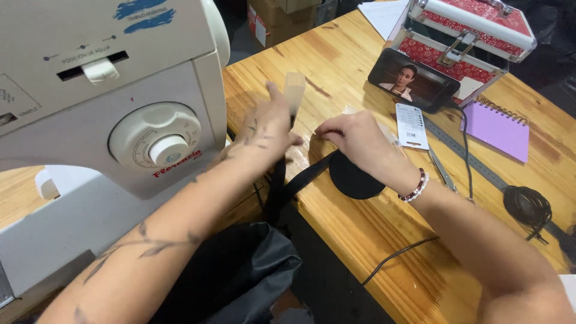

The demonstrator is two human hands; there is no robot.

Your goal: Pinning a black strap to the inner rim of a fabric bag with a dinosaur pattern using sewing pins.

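While a white sewing machine (114, 114) fills the upper left of the frame, two bare hands meet near the centre above a wooden table (372, 240). The left hand (267, 129) is closed around a small pale, blurred object (294, 90) that sticks up from its fingers, and a black strap (277, 186) hangs down from it. The right hand (351, 138), wearing a beaded bracelet at the wrist, has its fingers curled and pinched together just beside the left hand; what it pinches is too small to tell. Under the right hand lies a round black fabric piece (354, 180), joined to the strap, which runs down to black fabric (234, 276) at the bottom centre. In the upper right stand a phone (413, 80) propped against a red patterned case (468, 36), a white card (411, 126), a purple spiral notebook (498, 129), a metal ruler (480, 168) and a coiled black cord (527, 205).
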